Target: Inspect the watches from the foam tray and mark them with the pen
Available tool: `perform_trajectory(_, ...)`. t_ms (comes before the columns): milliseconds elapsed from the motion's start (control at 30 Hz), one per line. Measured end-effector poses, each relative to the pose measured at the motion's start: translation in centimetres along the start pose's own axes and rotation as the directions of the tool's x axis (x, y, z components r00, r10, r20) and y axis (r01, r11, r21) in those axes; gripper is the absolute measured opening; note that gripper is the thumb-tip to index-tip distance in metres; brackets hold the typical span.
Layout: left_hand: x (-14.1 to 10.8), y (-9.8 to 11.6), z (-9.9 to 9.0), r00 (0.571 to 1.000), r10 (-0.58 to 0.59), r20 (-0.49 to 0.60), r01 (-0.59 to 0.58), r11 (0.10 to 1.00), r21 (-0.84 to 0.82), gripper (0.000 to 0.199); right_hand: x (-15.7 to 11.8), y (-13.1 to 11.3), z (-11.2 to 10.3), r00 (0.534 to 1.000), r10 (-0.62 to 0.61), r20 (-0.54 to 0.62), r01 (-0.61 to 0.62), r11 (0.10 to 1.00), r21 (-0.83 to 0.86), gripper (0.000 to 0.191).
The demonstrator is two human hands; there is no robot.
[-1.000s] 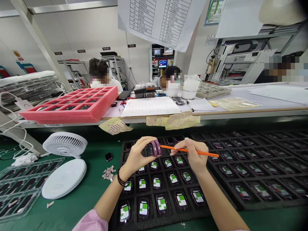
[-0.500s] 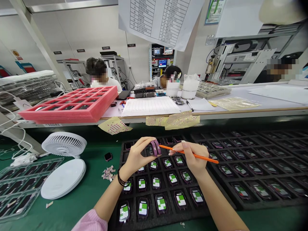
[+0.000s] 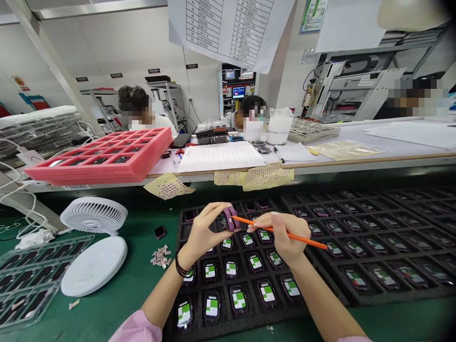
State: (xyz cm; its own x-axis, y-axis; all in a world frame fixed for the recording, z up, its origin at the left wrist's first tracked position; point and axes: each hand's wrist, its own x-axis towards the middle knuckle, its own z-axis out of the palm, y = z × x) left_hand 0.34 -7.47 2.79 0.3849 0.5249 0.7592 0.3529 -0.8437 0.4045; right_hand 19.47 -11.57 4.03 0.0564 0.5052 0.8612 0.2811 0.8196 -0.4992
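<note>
My left hand (image 3: 204, 230) pinches a purple smartwatch case (image 3: 231, 219) on edge between thumb and fingers, above the foam tray. My right hand (image 3: 285, 232) is closed round a thin orange stick (image 3: 302, 239), gripped like a pen. The stick's pointed left end meets the side of the watch case; whether it presses into a gap is too small to tell. Below both hands, a black foam tray (image 3: 221, 331) holds rows of purple watches (image 3: 238, 298) with green and white screens. Part of the tray is hidden by my hands and forearms.
A second black foam tray (image 3: 359, 300) with watches lies to the right. On the left are a white fan (image 3: 94, 266), clear trays (image 3: 32, 285) of dark parts, a lone watch (image 3: 160, 232) and small scraps (image 3: 161, 256). A raised shelf carries a pink foam tray (image 3: 135, 166). Several people sit beyond.
The orange stick's tip has moved slightly left and now overlaps the side of the watch case. My left hand keeps its hold. The whole view has shifted a little.
</note>
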Motion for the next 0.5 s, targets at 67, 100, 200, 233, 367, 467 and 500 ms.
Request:
perform_trajectory(67,-0.03,0.09,0.05,1.0,-0.003,0.0,0.003,1.0,-0.002,0.045,-0.14,-0.03,0.05,1.0,0.006,0.017,-0.006,1.0,-0.007,0.038)
perform_trajectory(100,-0.06,0.11,0.07,1.0,-0.006,0.003,0.006,1.0,-0.002,0.046,-0.18,-0.03,0.07,1.0,0.01,0.023,-0.01,1.0,-0.016,0.039)
perform_trajectory(200,-0.18,0.04,0.14,1.0,-0.009,0.008,0.009,1.0,0.003,0.047,-0.13,-0.1,0.1,0.999,0.012,0.033,-0.011,0.999,-0.041,0.04)
perform_trajectory(233,-0.21,-0.02,0.16,1.0,-0.007,0.008,0.007,1.0,0.005,0.047,-0.07,-0.15,0.09,0.999,0.006,0.033,-0.005,0.999,-0.048,0.04)
perform_trajectory(367,-0.31,-0.35,0.26,1.0,0.018,0.007,-0.018,1.0,0.016,0.045,0.09,-0.34,0.22,1.0,-0.007,0.029,0.009,0.997,-0.071,0.04)
perform_trajectory(467,-0.27,-0.59,0.26,0.999,0.036,-0.013,-0.035,0.999,0.031,0.044,-0.01,-0.21,0.58,1.0,-0.004,0.021,0.006,0.998,-0.059,0.038)
perform_trajectory(500,-0.23,-0.62,0.22,0.999,0.035,-0.019,-0.034,0.999,0.036,0.044,-0.07,-0.1,0.7,1.0,0.0,0.017,0.001,0.999,-0.055,0.037)
